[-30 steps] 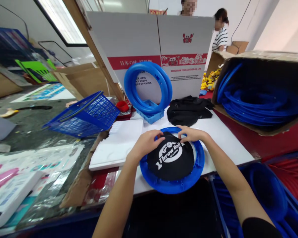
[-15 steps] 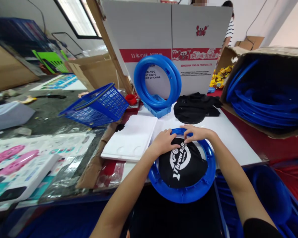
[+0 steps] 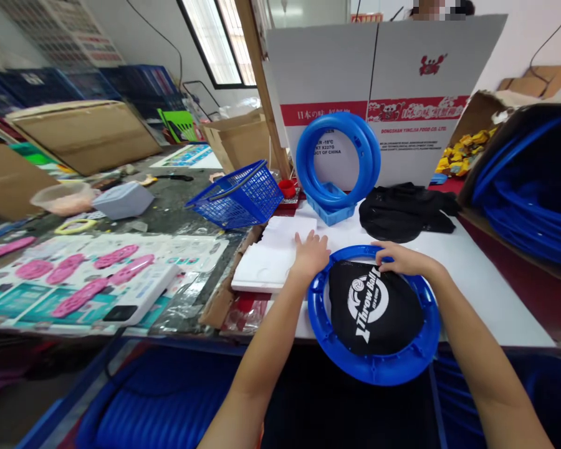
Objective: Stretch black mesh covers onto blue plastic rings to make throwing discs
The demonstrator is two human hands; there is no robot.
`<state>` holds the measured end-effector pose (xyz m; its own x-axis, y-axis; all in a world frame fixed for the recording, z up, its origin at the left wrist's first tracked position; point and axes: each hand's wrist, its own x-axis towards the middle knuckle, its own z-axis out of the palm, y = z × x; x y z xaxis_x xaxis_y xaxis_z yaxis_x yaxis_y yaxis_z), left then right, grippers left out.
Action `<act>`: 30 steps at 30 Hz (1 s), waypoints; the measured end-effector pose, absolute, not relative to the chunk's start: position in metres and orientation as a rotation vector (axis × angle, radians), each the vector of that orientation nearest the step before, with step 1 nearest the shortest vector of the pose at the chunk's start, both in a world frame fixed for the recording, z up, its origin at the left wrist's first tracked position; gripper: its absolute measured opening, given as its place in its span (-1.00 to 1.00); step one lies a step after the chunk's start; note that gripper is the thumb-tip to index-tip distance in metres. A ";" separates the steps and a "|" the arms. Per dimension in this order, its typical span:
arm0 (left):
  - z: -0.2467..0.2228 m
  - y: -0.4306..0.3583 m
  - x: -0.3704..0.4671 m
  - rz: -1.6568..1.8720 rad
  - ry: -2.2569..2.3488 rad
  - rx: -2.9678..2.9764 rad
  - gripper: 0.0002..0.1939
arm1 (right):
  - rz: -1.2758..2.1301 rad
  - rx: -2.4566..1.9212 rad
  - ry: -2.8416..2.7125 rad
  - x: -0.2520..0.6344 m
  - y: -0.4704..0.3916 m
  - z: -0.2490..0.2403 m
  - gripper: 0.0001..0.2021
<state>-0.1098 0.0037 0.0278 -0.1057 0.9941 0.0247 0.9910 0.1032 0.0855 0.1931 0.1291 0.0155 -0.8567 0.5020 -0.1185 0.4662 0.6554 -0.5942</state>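
Observation:
In front of me a blue plastic ring (image 3: 376, 369) is tilted, its near side hanging past the table edge. Inside it lies a black fabric disc (image 3: 402, 315) printed "Throw Ball" in white; a gap shows between fabric and ring at the upper right. My right hand (image 3: 404, 259) is closed over the ring's far right rim, its fingertips also touching the fabric's edge. My left hand (image 3: 311, 254) is open, fingers spread, beside the ring's upper left rim and over the edge of a stack of white sheets (image 3: 262, 265).
Two blue rings (image 3: 303, 162) stand in a light-blue basket (image 3: 334, 215) behind. Black fabric pieces (image 3: 404, 212) lie to its right. A carton (image 3: 500, 206) of blue rings stands at right, a blue mesh basket (image 3: 243, 196) at left. Pink pieces (image 3: 81, 296) lie farther left.
My left hand has let go of the fabric's top edge and moved left, fingers spreading. My right hand stays at the ring's far rim. The view has turned left.

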 end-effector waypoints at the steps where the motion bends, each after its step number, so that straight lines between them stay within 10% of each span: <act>1: 0.027 0.007 -0.108 0.131 2.338 2.052 -0.57 | 0.943 -0.846 -2.782 0.192 0.129 0.014 -0.85; 11: 0.022 0.009 -0.065 0.506 1.451 2.499 -0.68 | 0.910 -0.557 -2.678 0.164 0.113 0.012 -0.98; 30: 0.003 0.023 -0.056 0.971 1.528 1.884 -0.88 | 1.211 -0.555 -2.433 0.174 0.122 0.015 -0.71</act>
<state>-0.0555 0.0225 0.0029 0.1050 0.9733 0.2040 0.5984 -0.2257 0.7688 0.1741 0.1221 0.0152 -0.8557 0.4963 0.1463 0.1825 0.5541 -0.8122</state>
